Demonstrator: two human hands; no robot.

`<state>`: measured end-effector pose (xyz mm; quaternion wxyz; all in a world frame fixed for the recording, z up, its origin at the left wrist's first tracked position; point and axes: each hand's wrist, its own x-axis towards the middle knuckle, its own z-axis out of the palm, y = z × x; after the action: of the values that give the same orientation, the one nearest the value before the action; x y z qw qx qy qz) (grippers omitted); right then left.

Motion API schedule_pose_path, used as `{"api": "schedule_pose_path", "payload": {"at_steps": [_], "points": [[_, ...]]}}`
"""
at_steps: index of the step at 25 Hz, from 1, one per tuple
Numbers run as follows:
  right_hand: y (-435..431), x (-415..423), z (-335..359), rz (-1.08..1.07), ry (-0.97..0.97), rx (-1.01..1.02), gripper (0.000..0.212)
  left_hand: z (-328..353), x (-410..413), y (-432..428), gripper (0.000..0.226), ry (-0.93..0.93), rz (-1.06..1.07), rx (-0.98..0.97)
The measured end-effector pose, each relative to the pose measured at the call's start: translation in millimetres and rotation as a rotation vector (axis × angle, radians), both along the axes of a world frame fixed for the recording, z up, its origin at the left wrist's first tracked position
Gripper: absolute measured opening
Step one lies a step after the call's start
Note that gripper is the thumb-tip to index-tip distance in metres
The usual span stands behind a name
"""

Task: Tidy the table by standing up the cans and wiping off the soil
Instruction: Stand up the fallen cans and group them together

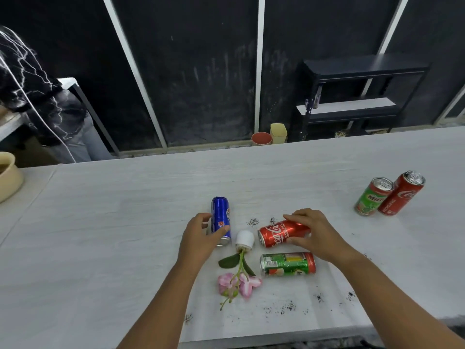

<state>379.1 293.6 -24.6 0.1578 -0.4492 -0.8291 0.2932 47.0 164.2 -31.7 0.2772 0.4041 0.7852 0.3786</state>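
Three cans lie on their sides near the middle of the white table [125,235]. My left hand [198,238] wraps the near end of the blue can [220,215]. My right hand [314,235] grips the red cola can [279,235] from above. A green can [288,263] lies untouched just in front of it. Between the cans a small white pot [244,239] is tipped over with its pink flower [239,284] on the table. Dark soil [253,221] is scattered behind the pot, with more soil [289,307] near the front edge.
Two cans stand upright at the right: a green Milo can [373,196] and a red cola can [402,192]. A beige pot [7,177] sits at the far left edge. A person stands at back left. A dark shelf [352,96] is beyond the table.
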Motion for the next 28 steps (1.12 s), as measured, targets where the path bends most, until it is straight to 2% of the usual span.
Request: {"api": "schedule_pose_path", "payload": {"at_steps": [4,8,14,19,24,28], "points": [[2.6,-2.9,-9.6,-0.014,-0.055,-0.020,0.071,-6.6,7.2,-6.3,0.081,0.025,0.004,-0.047],[2.8,-4.7,-13.0,-0.003,-0.111,0.065,0.067,-3.0,5.2,7.9,0.091,0.019,0.019,-0.071],[-2.2,-11.5,-14.8,-0.064,-0.049,0.076,0.062,4.9,7.3,43.7,0.090,-0.043,0.057,-0.108],[-7.2,-6.8,-13.6,-0.194,0.093,-0.014,0.060,3.3,3.4,52.9,0.086,-0.047,0.048,-0.104],[-13.3,1.6,-12.0,-0.348,0.352,-0.173,0.058,6.8,2.5,50.1,0.086,-0.108,0.063,0.037],[-19.2,-5.3,-10.8,-0.361,0.547,-0.220,0.065,8.6,5.9,46.0,0.080,-0.094,0.036,0.152]]}}
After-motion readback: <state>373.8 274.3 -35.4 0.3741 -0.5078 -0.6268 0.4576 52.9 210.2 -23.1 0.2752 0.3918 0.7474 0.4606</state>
